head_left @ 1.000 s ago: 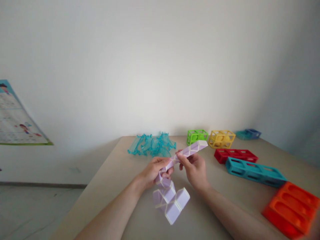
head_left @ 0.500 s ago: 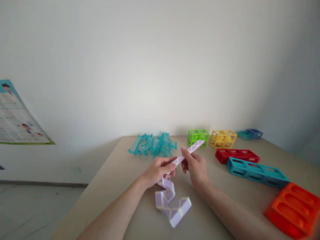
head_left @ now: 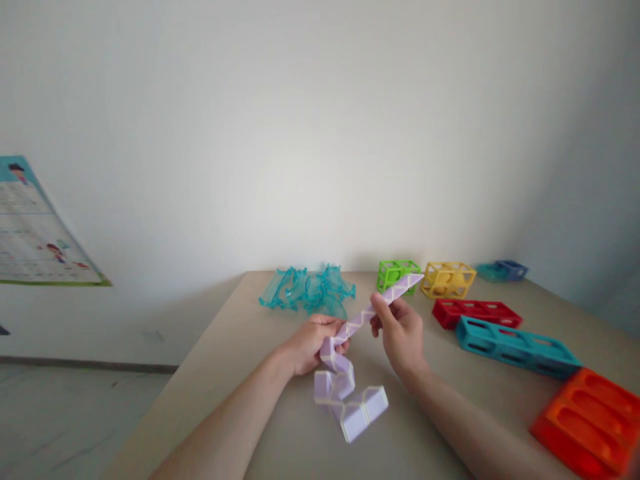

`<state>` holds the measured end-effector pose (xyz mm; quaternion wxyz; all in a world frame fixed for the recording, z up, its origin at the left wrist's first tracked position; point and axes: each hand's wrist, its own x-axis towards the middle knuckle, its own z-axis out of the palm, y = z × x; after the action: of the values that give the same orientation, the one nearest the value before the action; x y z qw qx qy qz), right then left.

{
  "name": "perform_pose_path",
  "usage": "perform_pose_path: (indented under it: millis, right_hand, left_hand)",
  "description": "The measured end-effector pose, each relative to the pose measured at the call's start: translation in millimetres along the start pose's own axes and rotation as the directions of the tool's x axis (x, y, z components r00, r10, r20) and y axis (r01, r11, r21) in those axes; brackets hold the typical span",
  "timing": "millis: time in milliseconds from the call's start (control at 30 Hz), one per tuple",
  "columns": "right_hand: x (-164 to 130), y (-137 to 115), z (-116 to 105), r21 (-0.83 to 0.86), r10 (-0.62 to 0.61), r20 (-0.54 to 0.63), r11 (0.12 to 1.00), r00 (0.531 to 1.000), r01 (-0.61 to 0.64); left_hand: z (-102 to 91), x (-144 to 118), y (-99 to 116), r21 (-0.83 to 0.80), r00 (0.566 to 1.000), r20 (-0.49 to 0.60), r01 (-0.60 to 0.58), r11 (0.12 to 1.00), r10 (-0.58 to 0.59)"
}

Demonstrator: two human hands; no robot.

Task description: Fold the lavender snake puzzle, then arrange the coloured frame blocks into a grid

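Note:
A lilac and white snake puzzle (head_left: 359, 322) is held between my two hands above the table. Its upper part runs straight, slanting up to the right to a pointed end. The lower part hangs in zigzag bends toward me. My left hand (head_left: 314, 341) is closed round the puzzle where the straight part meets the bends; some of its fingers are hidden behind the segments. My right hand (head_left: 401, 330) pinches the straight part, thumb on top, a little below the pointed end.
Clear teal plastic pieces (head_left: 307, 290) lie at the back of the table (head_left: 225, 347). Along the right stand a green frame block (head_left: 399, 275), a yellow one (head_left: 448, 280), a red block (head_left: 475, 313), a teal block (head_left: 517, 345), an orange block (head_left: 590, 420) and a blue piece (head_left: 511, 270).
My right hand has moved slightly right along with the straight part, which now shows longer. The left hand's thumb has shifted, uncovering more segments, and the hanging bends have risen a little.

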<state>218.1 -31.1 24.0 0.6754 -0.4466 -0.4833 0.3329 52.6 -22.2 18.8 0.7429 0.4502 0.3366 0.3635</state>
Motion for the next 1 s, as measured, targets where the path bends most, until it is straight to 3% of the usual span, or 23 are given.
perform_pose_path:
  millis: [167,300,367,500,600,733,867,1000]
  right_hand:
    - [-8,-1,3,0.099,-0.041,0.111,0.995,0.993,0.030]
    - [-9,5,7,-0.032,0.156,0.337,0.988,0.928,-0.154]
    - [-8,8,8,-0.115,0.212,0.338,0.976,0.917,-0.183]
    - [-4,4,6,-0.097,0.121,0.193,0.990,0.974,-0.104]
    - [-4,2,4,-0.090,0.104,0.173,0.992,0.979,-0.089]
    - [-5,2,2,-0.067,0.034,0.169,0.997,0.985,-0.023]
    - [-6,-2,-1,-0.019,-0.023,0.273,0.999,0.962,0.029]
    - [-6,-5,-7,-0.066,-0.164,0.401,0.976,0.901,0.207]
  left_hand:
    - [-3.7,2,-2,-0.058,0.999,0.006,0.044,0.997,-0.044]
    - [-1.7,3,-3,-0.101,0.999,-0.032,0.015,0.995,-0.018]
    - [-0.5,3,-2,-0.142,0.998,-0.058,-0.003,0.990,-0.005]
    - [-1.9,3,1,-0.183,0.996,-0.077,-0.047,0.982,0.034]
    - [-3.0,4,-1,-0.139,0.997,-0.050,-0.062,0.988,0.056]
    - [2.3,3,-4,-0.103,0.992,-0.103,-0.084,0.991,0.074]
    - [8.5,0,-3,-0.147,0.987,-0.134,-0.110,0.983,0.091]
    - [6.4,2,-4,-0.132,0.974,-0.185,-0.157,0.979,0.131]
